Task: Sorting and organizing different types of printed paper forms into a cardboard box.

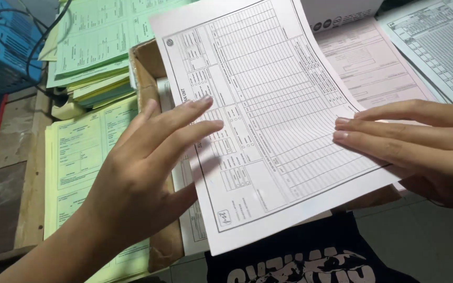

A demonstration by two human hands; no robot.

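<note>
- Hands first: the left hand (148, 173) lies flat with fingers spread, its fingertips (205, 102) pressing the left part of a white form (273, 115); it grips nothing.
- The right hand (420, 141) holds the form's right edge, fingers straight on top; the thumb is hidden, probably beneath the sheet.
- The form sits tilted, lifted above an open cardboard box (148, 68) that holds more white sheets.
- Left of the box lie stacks of yellow forms (74, 157) and, farther off, green forms (95, 42).
- Far right are a pink form (368, 63) and a bluish chart (441, 42).
- By my reading, one sheet is out of the box and in hand, not yet laid on any stack.
</note>
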